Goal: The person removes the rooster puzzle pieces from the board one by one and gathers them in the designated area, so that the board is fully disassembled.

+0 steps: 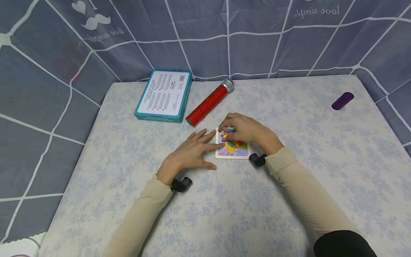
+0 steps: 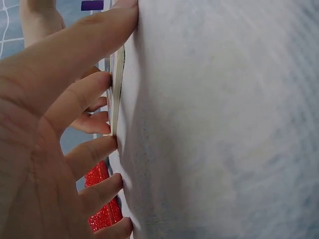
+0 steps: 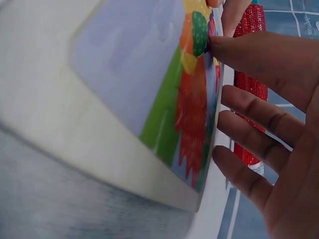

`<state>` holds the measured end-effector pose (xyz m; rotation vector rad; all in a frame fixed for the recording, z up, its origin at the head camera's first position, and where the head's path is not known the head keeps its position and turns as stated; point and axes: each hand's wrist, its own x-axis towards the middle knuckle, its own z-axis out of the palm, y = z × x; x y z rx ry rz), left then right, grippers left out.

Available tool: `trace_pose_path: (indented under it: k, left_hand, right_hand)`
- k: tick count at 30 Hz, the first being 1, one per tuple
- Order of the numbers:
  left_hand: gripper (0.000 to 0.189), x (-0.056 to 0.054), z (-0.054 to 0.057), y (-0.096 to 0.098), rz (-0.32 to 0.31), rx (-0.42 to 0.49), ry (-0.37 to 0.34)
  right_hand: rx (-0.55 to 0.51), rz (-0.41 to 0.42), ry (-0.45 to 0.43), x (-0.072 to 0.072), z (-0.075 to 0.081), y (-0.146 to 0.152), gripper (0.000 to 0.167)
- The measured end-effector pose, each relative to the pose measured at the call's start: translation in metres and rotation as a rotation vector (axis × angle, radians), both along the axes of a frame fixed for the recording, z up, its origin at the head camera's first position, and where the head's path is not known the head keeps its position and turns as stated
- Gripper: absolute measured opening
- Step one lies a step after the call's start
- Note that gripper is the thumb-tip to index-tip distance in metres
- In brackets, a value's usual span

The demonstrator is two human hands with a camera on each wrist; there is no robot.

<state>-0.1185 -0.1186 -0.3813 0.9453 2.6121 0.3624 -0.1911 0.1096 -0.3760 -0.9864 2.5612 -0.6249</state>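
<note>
A small square picture board (image 1: 240,152) with a pale border and a colourful rooster lies on the table between the hands. My left hand (image 1: 192,151) is spread flat, its fingertips at the board's left side and the index fingertip over the picture. In the left wrist view, those fingers stand along the board's thin edge (image 2: 118,94). Bent over the board's upper part is my right hand (image 1: 248,129), with its index fingertip near the top left corner. The right wrist view has the right thumb (image 3: 227,49) touching the rooster picture, the other fingers loosely bent along the far edge.
Behind the hands lies a red glittery microphone (image 1: 208,105) with a silver head. A teal and white box (image 1: 165,93) sits left of it. Far right on the table is a purple cylinder (image 1: 342,101). A grey-blue curtain (image 1: 257,50) with white lines hangs around the table.
</note>
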Motion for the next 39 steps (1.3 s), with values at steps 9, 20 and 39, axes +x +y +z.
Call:
trace_pose_path:
  k: [9, 20, 39]
  left_hand:
    - [0.075, 0.001, -0.003, 0.0, 0.005, 0.008, -0.016]
    - [0.075, 0.002, -0.002, 0.001, 0.007, 0.008, -0.008]
    - [0.076, 0.001, -0.002, 0.002, 0.017, 0.002, -0.02]
  right_hand:
    - [0.189, 0.003, -0.083, -0.008, 0.017, -0.014, 0.034]
    - [0.312, 0.011, -0.076, -0.011, 0.027, -0.024, 0.038]
    - [0.338, 0.038, -0.005, -0.006, 0.03, -0.025, 0.035]
